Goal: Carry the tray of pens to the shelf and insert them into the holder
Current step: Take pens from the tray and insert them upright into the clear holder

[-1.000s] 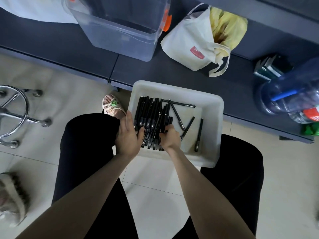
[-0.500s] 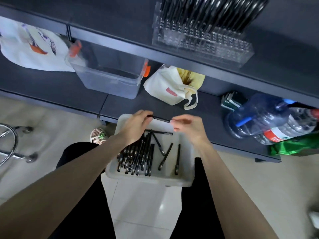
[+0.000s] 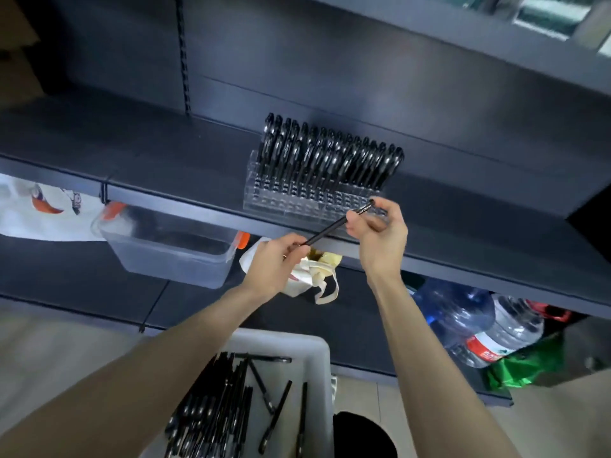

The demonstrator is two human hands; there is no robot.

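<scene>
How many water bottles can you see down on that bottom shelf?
2: a big blue jug at the lower right, beside the right forearm, and a clear bottle with a red label just right of it. Others may be hidden behind them.

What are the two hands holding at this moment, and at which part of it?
One black pen, held by both hands: the left hand pinches its lower end, the right hand pinches it near the upper end.
</scene>
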